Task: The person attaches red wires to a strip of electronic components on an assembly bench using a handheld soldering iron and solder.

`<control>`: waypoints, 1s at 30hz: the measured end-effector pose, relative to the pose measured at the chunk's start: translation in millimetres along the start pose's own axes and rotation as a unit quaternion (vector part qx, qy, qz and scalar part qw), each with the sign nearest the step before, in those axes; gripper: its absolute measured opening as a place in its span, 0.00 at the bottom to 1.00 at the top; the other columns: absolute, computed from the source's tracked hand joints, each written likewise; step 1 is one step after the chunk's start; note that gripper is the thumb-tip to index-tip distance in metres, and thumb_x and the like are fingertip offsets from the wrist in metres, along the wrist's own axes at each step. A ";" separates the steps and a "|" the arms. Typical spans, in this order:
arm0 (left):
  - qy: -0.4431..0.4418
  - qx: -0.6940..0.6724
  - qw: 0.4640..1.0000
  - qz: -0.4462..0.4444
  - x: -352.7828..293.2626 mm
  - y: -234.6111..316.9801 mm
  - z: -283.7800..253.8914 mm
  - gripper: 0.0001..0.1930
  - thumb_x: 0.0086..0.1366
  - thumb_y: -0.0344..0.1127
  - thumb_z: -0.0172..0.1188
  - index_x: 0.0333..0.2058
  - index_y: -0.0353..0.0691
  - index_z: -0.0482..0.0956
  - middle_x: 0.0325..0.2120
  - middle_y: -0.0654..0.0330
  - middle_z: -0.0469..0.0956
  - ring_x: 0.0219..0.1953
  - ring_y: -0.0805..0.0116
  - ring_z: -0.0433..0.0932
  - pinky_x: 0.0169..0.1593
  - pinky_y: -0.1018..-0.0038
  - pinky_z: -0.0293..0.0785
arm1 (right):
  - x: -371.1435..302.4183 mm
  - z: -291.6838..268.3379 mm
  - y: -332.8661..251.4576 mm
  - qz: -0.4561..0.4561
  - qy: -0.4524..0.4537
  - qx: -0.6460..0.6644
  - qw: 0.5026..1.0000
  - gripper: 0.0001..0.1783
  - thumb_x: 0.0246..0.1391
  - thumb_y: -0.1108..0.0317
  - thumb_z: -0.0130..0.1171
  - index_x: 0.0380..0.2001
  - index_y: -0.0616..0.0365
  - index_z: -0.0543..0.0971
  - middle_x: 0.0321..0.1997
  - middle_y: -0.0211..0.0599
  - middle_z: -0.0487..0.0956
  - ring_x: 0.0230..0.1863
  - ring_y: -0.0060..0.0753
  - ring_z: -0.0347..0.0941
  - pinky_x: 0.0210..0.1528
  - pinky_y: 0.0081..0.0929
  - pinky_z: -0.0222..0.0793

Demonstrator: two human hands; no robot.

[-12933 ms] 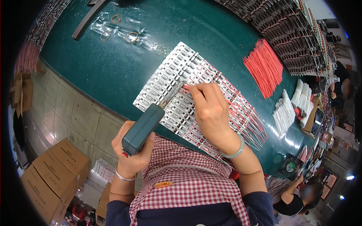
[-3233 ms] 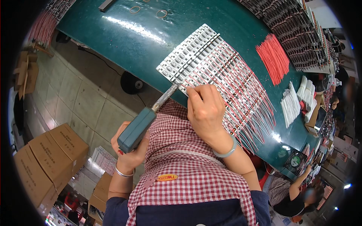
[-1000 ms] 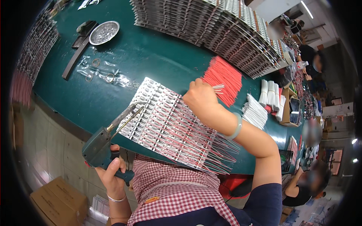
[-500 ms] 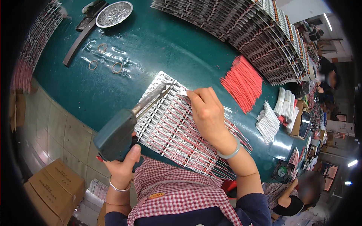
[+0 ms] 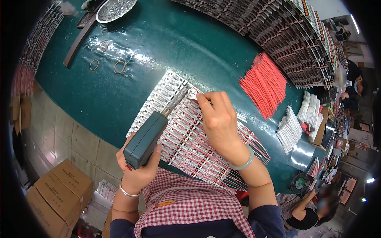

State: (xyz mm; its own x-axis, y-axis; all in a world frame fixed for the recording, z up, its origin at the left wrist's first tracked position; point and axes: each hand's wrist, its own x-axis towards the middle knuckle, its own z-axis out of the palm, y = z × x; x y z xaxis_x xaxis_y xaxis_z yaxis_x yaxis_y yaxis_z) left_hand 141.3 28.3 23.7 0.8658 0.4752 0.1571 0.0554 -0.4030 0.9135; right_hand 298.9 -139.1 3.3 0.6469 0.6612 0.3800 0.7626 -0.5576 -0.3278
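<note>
My left hand (image 5: 139, 170) is wrapped round the handle of a dark green soldering gun (image 5: 146, 139). Its tip slants up to a panel of small circuit boards (image 5: 158, 93) and meets it near the far edge, by my right fingertips. My right hand (image 5: 220, 119) pinches white wires (image 5: 192, 95) beside that tip; how many it holds is hard to make out. Rows of red and white wires (image 5: 198, 139) run across the panel's right part and trail off its near right edge. Bare boards without wires show along the panel's left side.
Loose red wires (image 5: 264, 85) and white wires (image 5: 289, 129) lie to the right. Tall stacks of wired boards (image 5: 274, 35) stand behind. A metal bowl (image 5: 115, 10), a dark curved bar (image 5: 81, 41) and rubber bands (image 5: 119, 67) are far left. A co-worker (image 5: 307, 212) sits at lower right.
My left hand has moved right and turned the soldering gun, so its body now covers the panel's lower middle. My right hand stays nearly in place, still pinching wires. The view has shifted slightly.
</note>
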 end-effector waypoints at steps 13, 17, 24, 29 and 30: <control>-0.018 0.026 0.999 0.009 4.3 5.7 3.6 0.09 0.54 0.20 0.68 0.36 0.29 0.82 0.31 0.54 0.80 0.28 0.66 0.79 0.33 0.75 0.74 | 0.1 -0.6 -0.4 -0.006 -0.003 -0.011 1.000 0.18 0.39 0.80 0.58 0.40 0.69 0.79 0.37 0.43 0.73 0.39 0.42 0.71 0.36 0.33 0.74; -0.023 0.030 0.999 0.002 4.1 6.9 3.5 0.09 0.54 0.20 0.68 0.35 0.29 0.82 0.30 0.54 0.80 0.28 0.66 0.79 0.32 0.75 0.74 | 0.1 0.3 -0.6 -0.005 -0.004 -0.013 1.000 0.18 0.39 0.80 0.58 0.39 0.69 0.79 0.36 0.43 0.74 0.39 0.42 0.71 0.36 0.32 0.74; 0.004 0.009 1.000 -0.009 -5.1 2.4 1.2 0.11 0.53 0.21 0.69 0.36 0.27 0.83 0.31 0.52 0.82 0.29 0.64 0.81 0.34 0.74 0.77 | 1.2 -2.6 -4.3 0.022 0.002 -0.002 1.000 0.18 0.41 0.84 0.60 0.40 0.67 0.81 0.36 0.43 0.76 0.37 0.43 0.73 0.36 0.35 0.73; 0.008 0.020 1.000 -0.010 -8.3 2.1 -2.5 0.12 0.53 0.22 0.69 0.38 0.27 0.83 0.32 0.52 0.83 0.31 0.66 0.83 0.37 0.74 0.78 | 0.2 0.3 -4.0 0.027 -0.002 -0.006 1.000 0.17 0.41 0.83 0.61 0.40 0.66 0.81 0.35 0.42 0.76 0.36 0.43 0.74 0.36 0.36 0.74; 0.015 0.020 0.999 -0.023 -9.5 2.8 -3.0 0.13 0.53 0.22 0.70 0.39 0.27 0.83 0.32 0.53 0.84 0.31 0.66 0.83 0.37 0.74 0.79 | -0.6 1.1 -2.6 0.014 0.000 -0.011 1.000 0.18 0.40 0.81 0.59 0.40 0.68 0.80 0.36 0.43 0.75 0.38 0.42 0.73 0.35 0.34 0.74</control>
State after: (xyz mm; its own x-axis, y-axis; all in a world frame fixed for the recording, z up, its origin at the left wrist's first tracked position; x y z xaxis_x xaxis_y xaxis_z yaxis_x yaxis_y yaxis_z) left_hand 131.8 25.0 25.8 0.8470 0.5162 0.1271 0.1145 -0.4106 0.9046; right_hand 296.5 -137.5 3.0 0.6684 0.6452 0.3701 0.7438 -0.5868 -0.3201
